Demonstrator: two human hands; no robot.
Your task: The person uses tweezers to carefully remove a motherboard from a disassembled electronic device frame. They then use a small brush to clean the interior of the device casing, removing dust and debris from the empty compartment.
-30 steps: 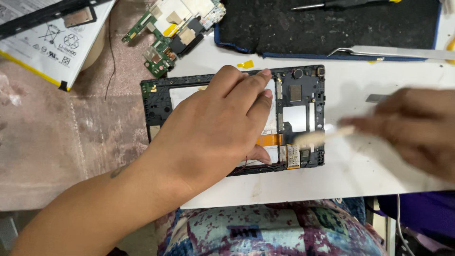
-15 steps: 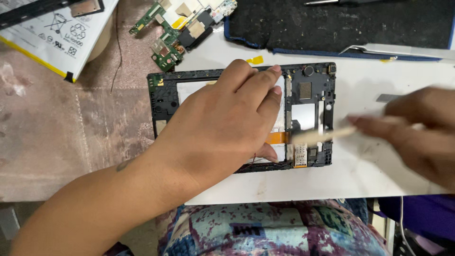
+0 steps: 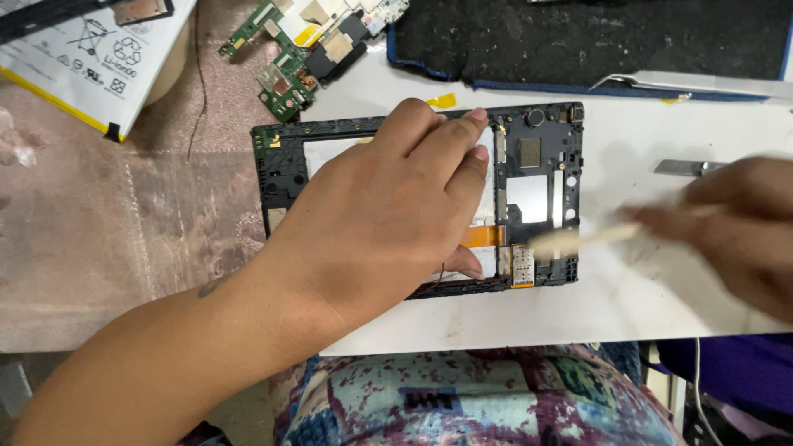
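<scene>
Where my left fingers lay: the left fingers [image 3: 450,136] were stretched flat and pressed close together on the tablet frame [image 3: 545,124], tips near its far edge, gripping nothing.
Thumb: my thumb [image 3: 467,264] lay apart from the fingers, along the near rail of the frame, just near of the orange ribbon cable [image 3: 483,237].
Left hand: the left hand [image 3: 388,215] covered the middle of the frame, palm down, pinning it to the white board [image 3: 512,322].
Right fingers: blurred; they looked closed about the pale stick [image 3: 578,239], though I could not tell exactly how they pinched it.
Right hand: the right hand [image 3: 735,223] was to the right of the frame, over the board.
Stick: its tip touched the right edge of the frame, beside the small gold slot.
Frame: it lay flat in the centre, open side up, half on the board and half on the brown cloth [image 3: 99,231].
Done, as I judged it: the shell was stripped, with the green circuit board [image 3: 289,74] out and lying far left, and the white battery pack [image 3: 74,58] further left.
Left, as I judged it: the ribbon and small parts on the right remained in the frame.
Around: a black mat [image 3: 595,37] lay far right, tweezers [image 3: 694,83] on its near edge, and a metal blade [image 3: 681,168] near my right hand.
</scene>
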